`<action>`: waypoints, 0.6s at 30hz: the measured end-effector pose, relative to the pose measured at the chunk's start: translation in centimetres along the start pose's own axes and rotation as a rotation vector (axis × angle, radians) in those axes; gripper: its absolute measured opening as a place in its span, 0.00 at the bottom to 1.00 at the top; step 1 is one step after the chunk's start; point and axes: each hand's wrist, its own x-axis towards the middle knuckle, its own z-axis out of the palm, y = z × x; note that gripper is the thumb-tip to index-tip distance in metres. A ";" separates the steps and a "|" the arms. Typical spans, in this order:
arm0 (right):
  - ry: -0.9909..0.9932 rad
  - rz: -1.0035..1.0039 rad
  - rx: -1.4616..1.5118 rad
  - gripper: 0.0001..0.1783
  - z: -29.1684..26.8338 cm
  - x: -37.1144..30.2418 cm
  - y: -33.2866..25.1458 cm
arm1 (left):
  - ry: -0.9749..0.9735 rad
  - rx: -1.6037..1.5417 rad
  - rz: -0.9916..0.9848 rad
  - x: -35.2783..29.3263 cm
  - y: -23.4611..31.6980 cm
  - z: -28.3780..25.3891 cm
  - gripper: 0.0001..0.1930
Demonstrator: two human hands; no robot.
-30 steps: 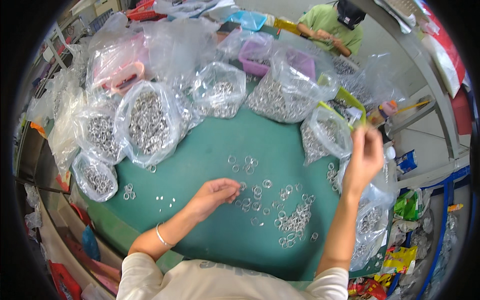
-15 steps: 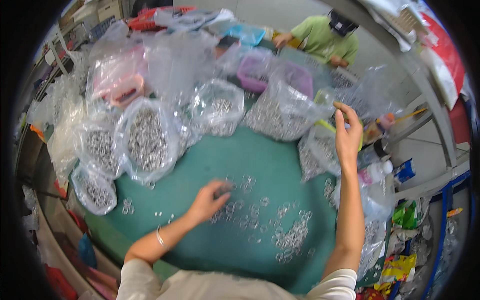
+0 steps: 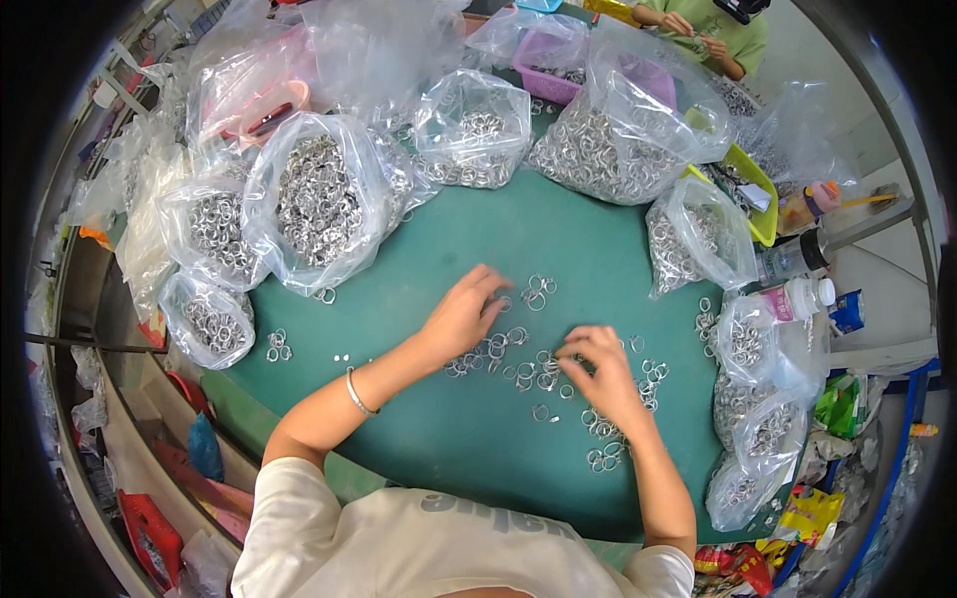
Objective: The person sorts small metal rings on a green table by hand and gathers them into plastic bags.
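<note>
My left hand [image 3: 465, 315] hovers over the middle of the green table, its fingers bent and its thumb apart. The fingertips are slightly blurred, beside a silver ring [image 3: 505, 303]. Right of it, my right hand [image 3: 604, 375] reaches down among loose silver rings, fingers curled toward the thumb. Whatever lies at those fingertips is too small to make out. A cluster of rings [image 3: 491, 349] lies just below my left hand, and a small group [image 3: 538, 291] sits beyond both hands. More rings [image 3: 604, 456] spread under and below my right wrist.
Clear plastic bags of rings edge the green table [image 3: 449, 234]: a large open bag [image 3: 317, 204] at left, another [image 3: 593, 149] at the back, more at right. A yellow-green basket [image 3: 763, 214] and bottles [image 3: 797, 297] stand at right. Across the table sits a person in a green shirt [image 3: 733, 35].
My right hand has come down from the bags at the back right to the loose rings. My left hand has moved slightly away from me and right. The view has tilted downward.
</note>
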 end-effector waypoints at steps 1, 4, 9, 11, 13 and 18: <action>0.084 0.015 0.016 0.11 0.1 0.5 0.2 | 0.072 0.017 0.041 -0.1 0.5 0.1 0.14; 0.278 -0.002 0.013 0.09 1.2 3.6 0.2 | 0.039 0.111 0.106 1.4 1.3 1.3 0.14; 0.272 -0.005 -0.232 0.06 3.6 6.0 0.3 | 0.001 -0.057 -0.060 1.4 0.5 1.4 0.07; 0.304 0.032 -0.089 0.05 3.2 5.4 0.1 | 0.058 -0.165 -0.130 0.7 0.6 0.2 0.05; 0.301 0.121 0.100 0.05 2.5 4.2 -0.5 | 0.012 -0.163 -0.167 0.0 1.3 -0.8 0.06; 0.291 0.192 0.205 0.07 1.4 0.6 -1.8 | 0.069 0.018 0.072 -1.0 0.5 -0.1 0.11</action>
